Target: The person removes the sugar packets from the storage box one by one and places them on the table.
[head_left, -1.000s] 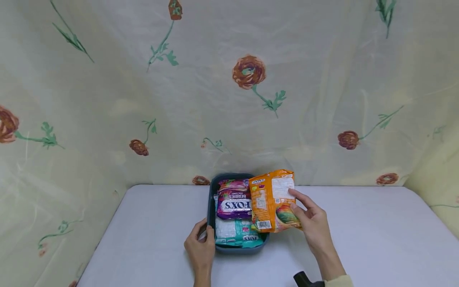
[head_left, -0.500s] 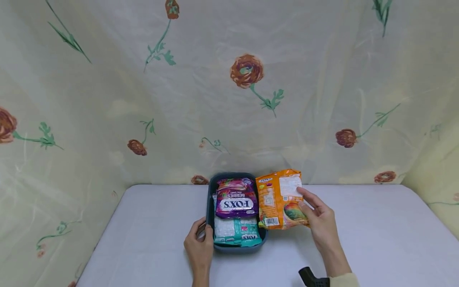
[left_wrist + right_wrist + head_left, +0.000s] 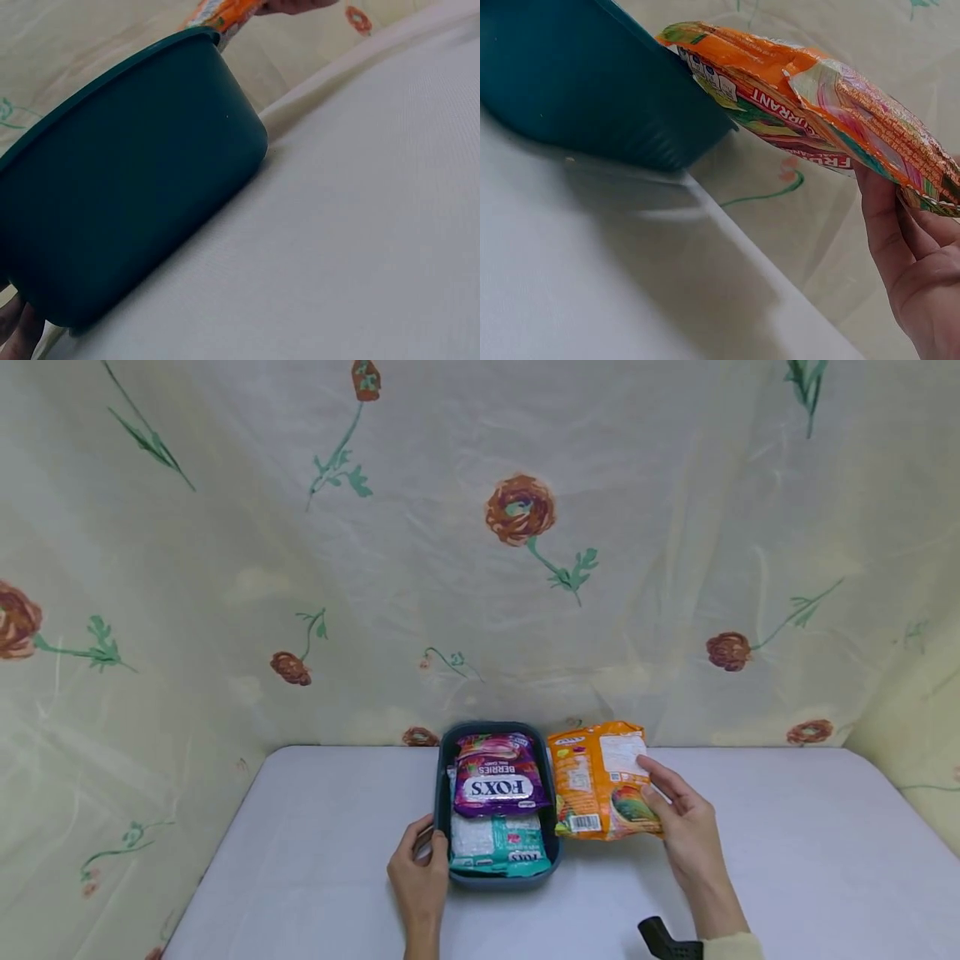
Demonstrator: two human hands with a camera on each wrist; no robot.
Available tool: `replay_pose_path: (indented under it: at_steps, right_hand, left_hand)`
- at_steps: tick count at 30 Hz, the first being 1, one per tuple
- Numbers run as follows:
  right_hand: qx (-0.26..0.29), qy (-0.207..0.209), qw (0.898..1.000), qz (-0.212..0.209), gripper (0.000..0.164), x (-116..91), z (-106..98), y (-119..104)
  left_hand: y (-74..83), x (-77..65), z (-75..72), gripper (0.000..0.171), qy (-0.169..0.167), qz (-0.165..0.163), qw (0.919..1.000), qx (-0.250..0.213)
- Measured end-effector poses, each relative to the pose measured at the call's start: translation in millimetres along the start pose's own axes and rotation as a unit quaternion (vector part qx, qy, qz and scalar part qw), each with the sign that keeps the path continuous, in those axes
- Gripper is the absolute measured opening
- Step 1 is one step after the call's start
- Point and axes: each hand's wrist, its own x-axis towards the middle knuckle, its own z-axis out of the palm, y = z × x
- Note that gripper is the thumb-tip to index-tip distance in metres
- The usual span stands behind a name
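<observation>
Pinched along one side only, the orange bag (image 3: pixel 598 782) could slip from the right hand (image 3: pixel 688 831) over the table (image 3: pixel 322 835)'s far edge; the left hand (image 3: pixel 418 870) grips the tub (image 3: pixel 498 883).

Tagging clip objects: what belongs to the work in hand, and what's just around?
Used:
orange plastic candy packet, in right hand
dark blue-green rectangular plastic tub, left hand touching
purple plastic packet, teal plastic packet inside

Around:
white tabletop
flower-printed curtain
black wrist device
</observation>
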Motion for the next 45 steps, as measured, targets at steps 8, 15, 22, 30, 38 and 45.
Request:
replay_pose_path:
  at_steps: [8,15,22,30,38,45]
  right_hand:
    - [0.015,-0.012,1.000,0.018,0.049,2.8,-13.2,7.1]
    - [-0.014,-0.010,0.999,0.038,0.050,5.4,-11.9,14.1]
    - [-0.053,0.000,0.997,0.053,0.050,9.3,-7.9,21.3]
    - [-0.070,-0.004,0.995,0.065,0.047,11.8,-8.9,32.7]
    - [-0.130,-0.015,0.988,0.080,0.044,14.4,-8.6,38.9]
    - [-0.185,-0.021,0.979,0.081,0.043,14.6,-7.3,40.7]
  left_hand:
    - [-0.1,-0.7,0.2,0.023,0.000,-0.005,0.9999,0.011]
    - [-0.1,0.4,0.0,0.023,-0.001,0.001,1.0000,0.002]
    - [-1.2,1.3,0.5,0.023,0.000,0.000,1.0000,0.000]
    - [-1.3,1.3,1.0,0.023,-0.001,-0.008,0.9999,0.008]
    - [-1.6,1.9,1.7,0.024,-0.003,-0.007,0.9999,0.010]
    - [-1.4,1.2,1.5,0.024,-0.003,-0.007,0.9999,0.009]
